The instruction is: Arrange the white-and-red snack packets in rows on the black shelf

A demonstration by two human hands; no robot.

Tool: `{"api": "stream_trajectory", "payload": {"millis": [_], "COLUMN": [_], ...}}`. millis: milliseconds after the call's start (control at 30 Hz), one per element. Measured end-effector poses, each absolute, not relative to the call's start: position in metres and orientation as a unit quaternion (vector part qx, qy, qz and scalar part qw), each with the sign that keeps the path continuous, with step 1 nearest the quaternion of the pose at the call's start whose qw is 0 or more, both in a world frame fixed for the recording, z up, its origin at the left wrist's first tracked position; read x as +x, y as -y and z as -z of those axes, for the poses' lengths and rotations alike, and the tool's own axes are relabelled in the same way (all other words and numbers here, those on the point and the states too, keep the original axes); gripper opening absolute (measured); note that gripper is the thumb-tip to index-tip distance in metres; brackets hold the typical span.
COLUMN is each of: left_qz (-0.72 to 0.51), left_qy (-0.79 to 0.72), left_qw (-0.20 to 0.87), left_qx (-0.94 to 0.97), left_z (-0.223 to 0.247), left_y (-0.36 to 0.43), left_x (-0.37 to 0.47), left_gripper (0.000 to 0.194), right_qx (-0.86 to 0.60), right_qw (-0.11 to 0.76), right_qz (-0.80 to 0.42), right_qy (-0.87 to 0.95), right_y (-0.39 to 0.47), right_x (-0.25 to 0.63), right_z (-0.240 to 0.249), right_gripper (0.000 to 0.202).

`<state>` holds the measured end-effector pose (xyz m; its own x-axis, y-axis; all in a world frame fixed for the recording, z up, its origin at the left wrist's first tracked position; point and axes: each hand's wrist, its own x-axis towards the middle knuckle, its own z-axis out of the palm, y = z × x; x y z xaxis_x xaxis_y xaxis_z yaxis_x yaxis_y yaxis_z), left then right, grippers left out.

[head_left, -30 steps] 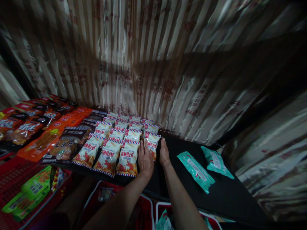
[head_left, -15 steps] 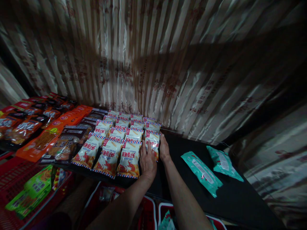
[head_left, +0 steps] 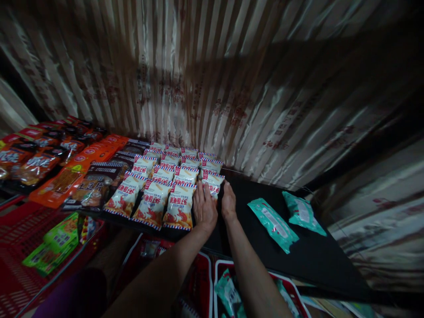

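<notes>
A white snack bag (head_left: pixel 213 182) with red lettering and striped ends lies at the right edge of rows of matching bags. Over its lower left part, my left hand (head_left: pixel 206 208) rests with fingers stretched out, hiding some of the print. My right hand (head_left: pixel 229 201) stands on edge along the bag's right side, fingers extended together, with a slim dark gap between hand and bag. Neither hand is closed around anything. Just left of my left hand is another white snack bag (head_left: pixel 179 206), in the front row.
Two teal packets (head_left: pixel 274 225) lie on the black tabletop (head_left: pixel 321 260) at right. Brown bags (head_left: pixel 91 190), orange packets (head_left: pixel 62 183) and red-black bags (head_left: pixel 41 165) fill the left. Red baskets (head_left: pixel 212 282) stand below the front edge. A striped curtain (head_left: pixel 198 79) hangs behind.
My right hand has drawn slightly away from the bag's right side and its fingers sit lower. My left hand stays on the bag. The camera view has shifted a little.
</notes>
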<state>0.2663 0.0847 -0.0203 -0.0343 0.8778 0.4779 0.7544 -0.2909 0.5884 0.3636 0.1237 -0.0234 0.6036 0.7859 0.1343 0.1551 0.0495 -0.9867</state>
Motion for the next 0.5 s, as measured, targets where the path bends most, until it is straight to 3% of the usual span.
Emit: {"api": "stream_trajectory", "payload": {"millis": [267,500], "left_qz": [-0.419,-0.466], "left_qy": [-0.5,-0.427], "left_qw": [0.091,0.174], "left_qx": [0.752,0.755], "left_z": [0.015,0.011], "left_y": [-0.068,0.018], "left_x": [0.255,0.185], "left_gripper": [0.043,0.041], "right_qx": [-0.705,-0.64], "right_qw": [0.578,0.613], "right_qz": [-0.167,-0.283], "right_qy": [0.375,0.365], "right_y": [-0.057,0.021], "right_x": [0.328,0.255], "right_z": [0.0,0.005], "right_gripper": [0.051,0.035]}}
